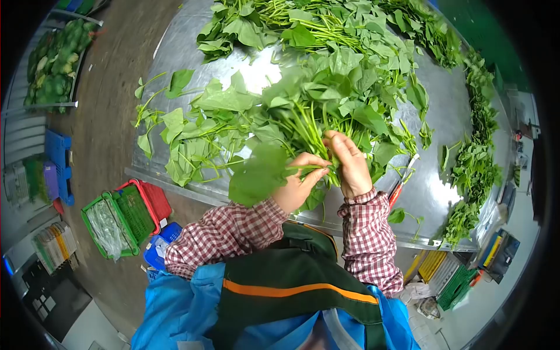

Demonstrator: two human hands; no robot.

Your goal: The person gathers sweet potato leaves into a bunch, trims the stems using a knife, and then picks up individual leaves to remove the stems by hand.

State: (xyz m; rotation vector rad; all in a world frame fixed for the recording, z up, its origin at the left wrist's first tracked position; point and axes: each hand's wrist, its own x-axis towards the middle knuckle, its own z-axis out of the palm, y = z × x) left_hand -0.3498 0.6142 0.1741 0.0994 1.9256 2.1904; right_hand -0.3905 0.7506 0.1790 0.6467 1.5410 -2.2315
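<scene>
Left hand [294,188] pinches a stem [302,167], right hand [351,166] clasps bright, long-stemmed leafy greens [304,123] — a blurred leaf [255,178] partly covers the left hand, a red-handled tool [396,192] lies nearby.

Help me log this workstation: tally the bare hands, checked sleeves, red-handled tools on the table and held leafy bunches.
Bare hands, left hand and right hand: 2
Checked sleeves: 2
Red-handled tool: 1
Held leafy bunch: 1
Total: 6

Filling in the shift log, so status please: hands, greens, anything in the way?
Right hand gripping leafy bunch by its stems. Left hand pinching at stem ends. Loose greens around bunch; red-handled tool on table, beside right sleeve.
</scene>
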